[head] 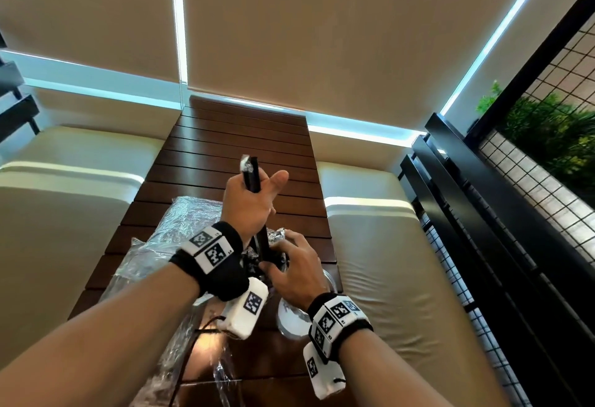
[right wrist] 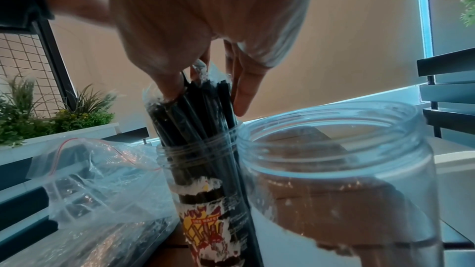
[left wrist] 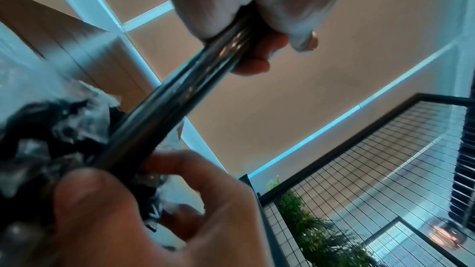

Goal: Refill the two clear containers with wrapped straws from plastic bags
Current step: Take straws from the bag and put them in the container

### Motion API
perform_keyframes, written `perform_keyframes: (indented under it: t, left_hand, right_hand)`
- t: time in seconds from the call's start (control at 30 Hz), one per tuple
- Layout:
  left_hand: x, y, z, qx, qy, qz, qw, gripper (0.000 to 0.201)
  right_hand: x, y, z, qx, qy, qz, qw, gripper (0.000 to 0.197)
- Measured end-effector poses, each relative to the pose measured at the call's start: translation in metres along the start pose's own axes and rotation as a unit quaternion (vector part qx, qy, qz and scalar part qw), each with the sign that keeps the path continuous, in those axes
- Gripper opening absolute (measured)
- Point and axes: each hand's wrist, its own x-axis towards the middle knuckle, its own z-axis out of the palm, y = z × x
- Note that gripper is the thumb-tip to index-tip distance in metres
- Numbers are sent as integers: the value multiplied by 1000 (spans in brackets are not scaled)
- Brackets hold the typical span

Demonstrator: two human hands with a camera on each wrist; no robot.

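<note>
My left hand [head: 254,204] grips a few black wrapped straws [head: 250,175] and holds them upright above the table; in the left wrist view they [left wrist: 190,92] slant down from its fingers [left wrist: 257,17]. Their lower ends reach a narrow clear container [right wrist: 203,200] with a red and yellow label, packed with black straws [right wrist: 195,113]. My right hand [head: 289,268] pinches the tops of those straws [right wrist: 205,27]. A wider clear jar [right wrist: 334,170] stands empty beside it, near my right wrist [head: 291,319]. A clear zip bag [head: 180,223] with more straws lies to the left [right wrist: 90,180].
The dark slatted wooden table [head: 241,136] runs away from me between two cream benches [head: 64,213] [head: 386,261]. A black mesh railing [head: 515,213] with green plants [head: 547,130] behind it stands on the right. Crumpled plastic [head: 222,371] lies at the near edge.
</note>
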Motion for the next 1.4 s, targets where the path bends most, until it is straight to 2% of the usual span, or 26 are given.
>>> perform_keyframes:
  t: [0.13,0.27,0.47,0.6,0.8,0.97,1.07,1.27,1.4]
  left_hand:
    - [12,-7,-7,-44,32,-42,998,39]
    - [11,-7,-3,-59,50,-40,996,40]
    - [21,0,-10,-178,89,-91,976,34]
    - [19,-10,-6,-157,101,-92,978,36]
    - [29,-16,-8,-132,169,-110,970,36]
    - [33,-8,-9,-134,201,-123,963,36]
    - [39,-3,-19,-170,204,-120,956,34]
    - [29,-8,-9,-207,136,-141,958,35]
    - [31,-17,-4,-175,181,-141,957,37]
  right_hand:
    - [2,-4,-1,-12,-13,9,1000,36]
    - [7,-3,-2,4,-21,33,999,35]
    - [9,4,-3,31,-34,40,998,29]
    - [8,5,1,30,-13,35,999,26]
    - [7,4,-1,52,5,23,998,25]
    - [4,5,2,58,30,-3,998,19]
    - [4,10,2,37,6,15,999,15]
    - [11,8,-1,24,-41,27,998,20]
    - [11,9,-2,22,-56,19,998,28]
